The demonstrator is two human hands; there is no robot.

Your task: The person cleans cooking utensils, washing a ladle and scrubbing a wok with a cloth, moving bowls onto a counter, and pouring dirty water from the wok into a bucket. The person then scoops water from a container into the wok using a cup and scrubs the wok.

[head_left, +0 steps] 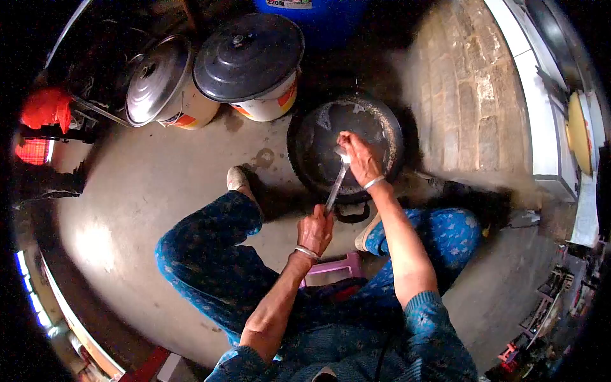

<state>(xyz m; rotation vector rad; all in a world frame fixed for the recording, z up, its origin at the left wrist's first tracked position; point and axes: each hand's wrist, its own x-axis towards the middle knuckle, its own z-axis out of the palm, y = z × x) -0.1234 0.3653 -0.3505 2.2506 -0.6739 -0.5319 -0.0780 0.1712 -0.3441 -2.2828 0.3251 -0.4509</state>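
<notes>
A long metal utensil [337, 181] slants up from my left hand [315, 230], whose fingers are wrapped round its lower end. Its wider upper end lies against my right hand [361, 158], which is closed at the fingertips over the pan; whatever those fingers pinch is too small to make out. Beneath the right hand is a large dark round pan [305, 167] on the floor, with wet-looking pale patches inside and a loop handle at its near side.
Two lidded buckets, one with a silvery lid [159, 79] and one with a dark lid [248, 57], stand beyond the pan to the left. A blue container [318, 22] is behind. A brick wall [471, 89] rises at right. A pink stool [332, 266] is between my legs.
</notes>
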